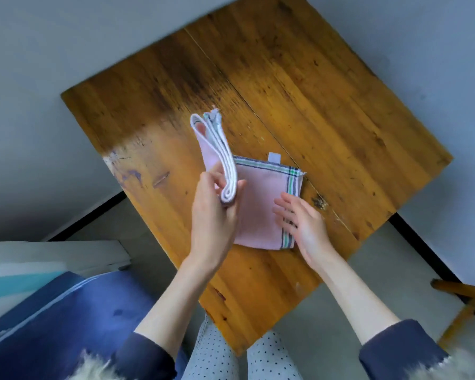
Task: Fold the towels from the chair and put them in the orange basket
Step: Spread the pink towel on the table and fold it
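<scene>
Head view: the left hand [213, 212] pinches a folded pink towel [217, 149] upright, white edges stacked — above a wooden worktop [326, 105]. A second pink towel [261, 207], stripe-bordered, lies folded flat there, under the released right hand [303, 223].

A worn wooden table [299, 86] with dark stains and a seam between its boards stood in a corner of pale blue-grey walls [38, 64]. A black baseboard [422, 242] ran along the grey floor [368, 270]. Blue bedding [66, 311] lay off the table's near left corner; wooden furniture [464, 311] showed at the right edge.
</scene>
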The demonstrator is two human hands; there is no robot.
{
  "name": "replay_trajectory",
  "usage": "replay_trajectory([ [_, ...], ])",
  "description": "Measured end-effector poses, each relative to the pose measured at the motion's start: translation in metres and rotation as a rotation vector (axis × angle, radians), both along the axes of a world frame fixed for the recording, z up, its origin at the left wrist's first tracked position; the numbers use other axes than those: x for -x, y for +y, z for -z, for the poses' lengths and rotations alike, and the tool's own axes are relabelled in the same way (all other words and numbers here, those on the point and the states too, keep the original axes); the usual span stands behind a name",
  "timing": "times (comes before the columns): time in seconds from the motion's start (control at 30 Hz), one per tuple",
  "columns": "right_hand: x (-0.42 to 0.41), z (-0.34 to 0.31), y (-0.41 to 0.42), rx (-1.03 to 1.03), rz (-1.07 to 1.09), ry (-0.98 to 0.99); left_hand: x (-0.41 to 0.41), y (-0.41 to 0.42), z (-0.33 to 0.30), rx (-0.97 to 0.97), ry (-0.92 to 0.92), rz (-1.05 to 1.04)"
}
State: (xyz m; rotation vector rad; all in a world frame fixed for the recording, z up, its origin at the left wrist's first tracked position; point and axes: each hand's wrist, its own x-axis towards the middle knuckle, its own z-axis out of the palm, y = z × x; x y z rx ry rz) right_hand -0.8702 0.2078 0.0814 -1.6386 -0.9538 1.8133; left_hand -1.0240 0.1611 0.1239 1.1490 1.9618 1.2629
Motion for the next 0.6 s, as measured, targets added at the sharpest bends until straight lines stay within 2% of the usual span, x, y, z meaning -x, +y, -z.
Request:
replay_trajectory([
  [0.1,-0.025,0.002,0.018,0.077,0.027,0.024,-0.04,0.005,0.026,0.057,0.026,0.309],
  [0.17,-0.031,0.002,0.031,0.087,-0.048,0.021,-0.056,0.002,0.05,0.117,0.011,0.4],
  [0.27,-0.025,0.002,0.054,0.066,-0.149,-0.023,-0.063,0.0,0.072,0.143,0.07,0.418],
  [0.37,-0.014,0.007,0.072,0.034,-0.229,-0.154,-0.064,0.0,0.074,0.114,0.133,0.455],
  [0.43,-0.01,0.012,0.078,0.05,-0.179,-0.166,-0.065,-0.003,0.073,0.097,0.206,0.488],
  [0.6,-0.014,0.02,0.081,0.144,0.022,-0.004,-0.068,-0.015,0.076,0.026,0.48,0.567],
])
